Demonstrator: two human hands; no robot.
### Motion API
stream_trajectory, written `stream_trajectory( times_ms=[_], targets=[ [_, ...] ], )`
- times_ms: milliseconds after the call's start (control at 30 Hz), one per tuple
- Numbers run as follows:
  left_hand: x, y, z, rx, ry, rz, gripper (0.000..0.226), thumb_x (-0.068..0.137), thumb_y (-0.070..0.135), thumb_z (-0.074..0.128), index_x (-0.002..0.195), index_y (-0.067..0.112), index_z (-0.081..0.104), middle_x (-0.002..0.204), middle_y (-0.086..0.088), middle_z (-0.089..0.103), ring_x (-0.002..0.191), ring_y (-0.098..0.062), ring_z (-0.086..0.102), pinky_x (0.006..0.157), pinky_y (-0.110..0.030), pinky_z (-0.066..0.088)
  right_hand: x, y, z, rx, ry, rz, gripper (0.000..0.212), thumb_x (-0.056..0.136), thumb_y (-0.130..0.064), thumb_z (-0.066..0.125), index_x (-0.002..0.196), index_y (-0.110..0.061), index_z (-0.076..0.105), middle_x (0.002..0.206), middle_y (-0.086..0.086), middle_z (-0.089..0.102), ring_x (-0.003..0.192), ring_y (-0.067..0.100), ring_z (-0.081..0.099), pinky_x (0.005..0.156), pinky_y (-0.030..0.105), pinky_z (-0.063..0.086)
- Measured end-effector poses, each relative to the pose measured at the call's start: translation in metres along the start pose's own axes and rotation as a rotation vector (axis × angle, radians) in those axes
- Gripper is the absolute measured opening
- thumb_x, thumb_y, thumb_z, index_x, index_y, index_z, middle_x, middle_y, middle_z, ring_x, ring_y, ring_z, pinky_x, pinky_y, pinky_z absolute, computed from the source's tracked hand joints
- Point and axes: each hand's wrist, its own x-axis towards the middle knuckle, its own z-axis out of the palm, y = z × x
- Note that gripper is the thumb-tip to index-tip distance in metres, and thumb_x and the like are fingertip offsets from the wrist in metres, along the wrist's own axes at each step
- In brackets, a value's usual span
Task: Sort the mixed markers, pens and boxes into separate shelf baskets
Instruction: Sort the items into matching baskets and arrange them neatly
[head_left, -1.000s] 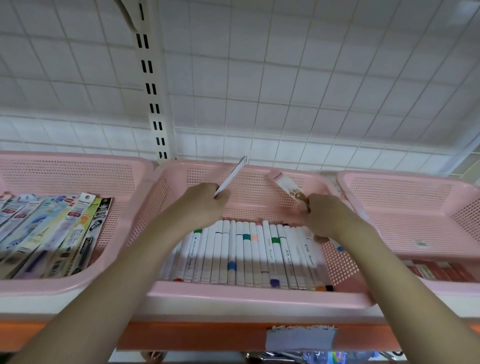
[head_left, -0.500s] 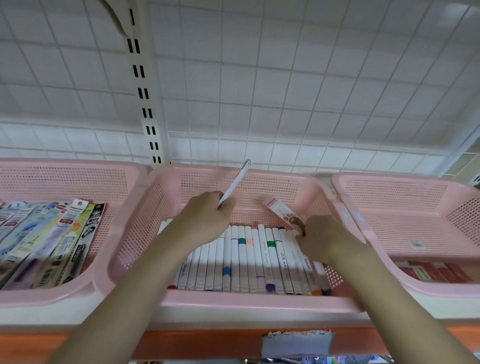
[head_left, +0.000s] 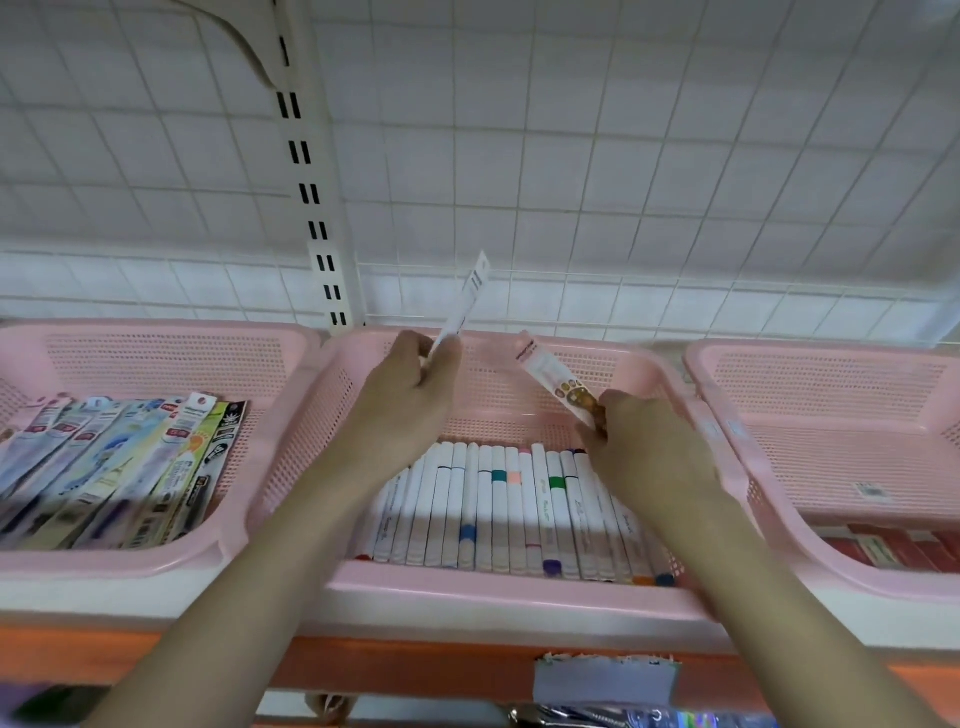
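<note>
A white wire grid (head_left: 597, 156) backs the shelf (head_left: 291, 610), with a slotted upright (head_left: 317, 208) left of centre. Three pink baskets stand side by side on the shelf. The left basket (head_left: 156, 556) holds packaged pens (head_left: 119, 467) lying fanned. The middle basket (head_left: 493, 587) holds a row of white markers (head_left: 498, 514) laid parallel, caps toward the front and back. The right basket (head_left: 831, 566) holds red boxes (head_left: 898, 548) at its front edge. Both hands are over the middle basket. The left hand (head_left: 400, 405) has fingers curled round a white packaged pen (head_left: 462, 306), which angles up past the basket's rear wall. The right hand (head_left: 649, 452) pinches a pink packaged pen (head_left: 550, 374), tilted up and to the left.
</note>
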Motion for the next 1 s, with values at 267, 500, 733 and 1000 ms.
stream_trajectory(
  times_ms=[267,500,733,1000],
  targets=[
    [-0.018,-0.004,-0.066,-0.228,0.218,0.015,0.028,0.096,0.017,0.034,0.082,0.007,0.055,0.051,0.0,0.055,0.041,-0.007,0.046,0.039,-0.014,0.036,-0.014,-0.065,-0.011,0.519,-0.294,-0.304,0.044,0.084,-0.056,0.055,0.102,-0.023,0.032,0.069,-0.009,0.06,0.045,-0.002,0.055,0.036,0.012,0.035],
    [-0.022,-0.058,-0.16,-0.404,0.296,-0.042,0.028,0.099,0.011,0.042,0.083,0.013,0.066,0.071,0.002,0.072,0.069,-0.012,0.068,0.063,-0.024,0.058,-0.02,-0.162,-0.008,0.717,-0.329,-0.304,0.025,0.097,-0.028,0.035,0.087,-0.011,0.05,0.062,-0.003,0.047,0.054,0.01,0.049,0.045,0.019,0.036],
    [-0.012,-0.134,-0.271,-0.35,0.177,-0.094,0.017,0.093,0.012,0.054,0.087,0.015,0.07,0.081,0.001,0.074,0.077,-0.011,0.07,0.065,-0.021,0.055,-0.021,-0.288,0.011,0.781,-0.208,-0.393,0.024,0.087,-0.019,0.054,0.064,-0.012,0.054,0.054,-0.002,0.045,0.052,0.012,0.042,0.056,0.027,0.032],
    [0.009,-0.188,-0.312,-0.201,-0.055,-0.157,0.015,0.087,0.021,0.062,0.101,0.021,0.069,0.099,-0.005,0.072,0.093,-0.028,0.068,0.085,-0.047,0.052,-0.003,-0.337,0.054,0.273,-0.275,-0.189,0.012,0.088,-0.014,0.056,0.097,-0.008,0.063,0.092,0.005,0.065,0.075,0.014,0.058,0.057,0.018,0.044]
  ],
)
